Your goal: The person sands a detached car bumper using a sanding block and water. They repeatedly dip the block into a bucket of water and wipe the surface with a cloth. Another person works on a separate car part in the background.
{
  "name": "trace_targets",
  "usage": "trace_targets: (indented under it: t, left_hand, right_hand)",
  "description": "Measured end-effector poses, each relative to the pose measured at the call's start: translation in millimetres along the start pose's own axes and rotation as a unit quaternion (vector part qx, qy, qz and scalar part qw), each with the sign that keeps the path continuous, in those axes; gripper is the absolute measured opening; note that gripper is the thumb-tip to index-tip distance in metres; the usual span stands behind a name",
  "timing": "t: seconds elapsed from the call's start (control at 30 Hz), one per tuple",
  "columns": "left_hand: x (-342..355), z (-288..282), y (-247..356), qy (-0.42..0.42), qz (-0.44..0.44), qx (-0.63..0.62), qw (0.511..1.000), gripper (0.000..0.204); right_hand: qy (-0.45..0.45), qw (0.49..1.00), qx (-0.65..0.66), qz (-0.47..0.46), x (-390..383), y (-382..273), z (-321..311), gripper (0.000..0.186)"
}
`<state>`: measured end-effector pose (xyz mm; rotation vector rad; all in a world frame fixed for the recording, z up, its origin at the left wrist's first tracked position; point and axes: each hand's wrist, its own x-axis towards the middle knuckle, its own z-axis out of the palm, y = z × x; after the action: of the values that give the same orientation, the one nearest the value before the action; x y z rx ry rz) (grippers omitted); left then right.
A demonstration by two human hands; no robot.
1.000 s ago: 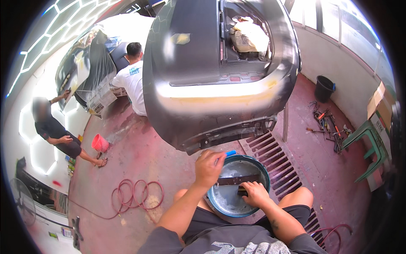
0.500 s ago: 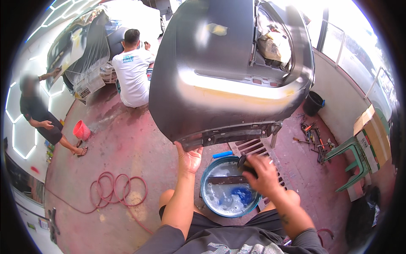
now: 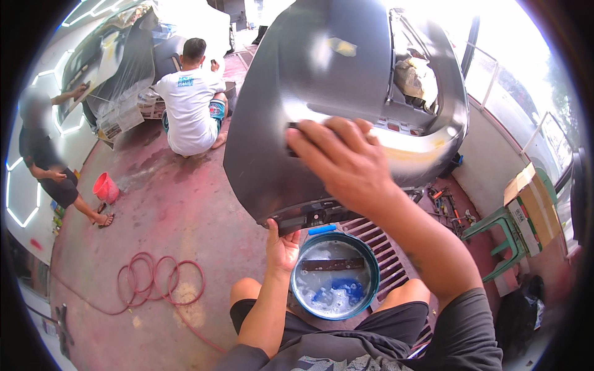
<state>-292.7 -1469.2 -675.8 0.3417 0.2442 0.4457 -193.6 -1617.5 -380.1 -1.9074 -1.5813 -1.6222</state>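
Note:
In front of me stands a large dark grey car body panel [image 3: 309, 74], with pale, sanded-looking patches and an opening at its upper right. My left hand [image 3: 283, 247] grips its lower edge, thumb up against the rim. My right hand [image 3: 346, 157] lies pressed on the panel's face, fingers closed over a dark block [image 3: 292, 132]. Only an edge of that block shows beside the fingertips; the hand hides the rest. Below the panel, between my knees, a blue-rimmed bucket [image 3: 375, 272] holds cloudy, sudsy water, something blue and a dark brown bar across it.
A floor grate [image 3: 387, 256] runs beside the bucket. A red hose [image 3: 162, 301] lies coiled at left, near a red pail [image 3: 106, 187]. Two people are at a masked car [image 3: 133, 62], far left. Tools [image 3: 450, 207] and a green stool [image 3: 495, 230] bearing a cardboard box stand right.
My right hand has moved up from above the bucket onto the panel's face, carrying the dark block. My left hand still holds the lower edge. The view has shifted slightly.

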Motion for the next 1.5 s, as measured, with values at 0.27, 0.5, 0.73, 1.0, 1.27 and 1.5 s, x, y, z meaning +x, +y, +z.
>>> trace_targets:
  t: [0.27,0.5,0.73,1.0,1.27,1.5]
  left_hand:
    - [-3.8,0.7,-8.5,-0.024,-0.023,0.002,0.999,0.052]
    - [-8.8,-3.6,-3.6,-0.024,-0.026,0.011,0.999,0.05]
    - [-5.8,-0.6,-16.5,-0.036,-0.039,0.001,0.999,0.051]
    - [-9.4,1.0,-11.6,-0.031,-0.027,0.018,0.999,0.051]
    - [-8.2,3.1,-15.7,-0.031,-0.016,-0.004,0.999,0.05]
    - [-9.8,5.6,-19.7,-0.04,-0.03,0.009,0.999,0.051]
  right_hand:
    - [-0.018,0.999,-0.027,-0.018,-49.7,35.8,-36.1,0.044]
    - [-0.038,0.999,-0.011,0.005,-31.8,25.1,-25.9,0.048]
    - [-0.028,1.0,-0.004,-0.007,-25.0,25.1,-23.5,0.049]
    - [-0.046,0.997,-0.057,0.009,-60.5,57.7,-61.3,0.043]
    - [-0.039,0.999,-0.002,-0.019,18.4,1.2,-4.9,0.048]
    - [-0.046,0.998,-0.035,-0.019,-63.6,53.0,-54.1,0.049]
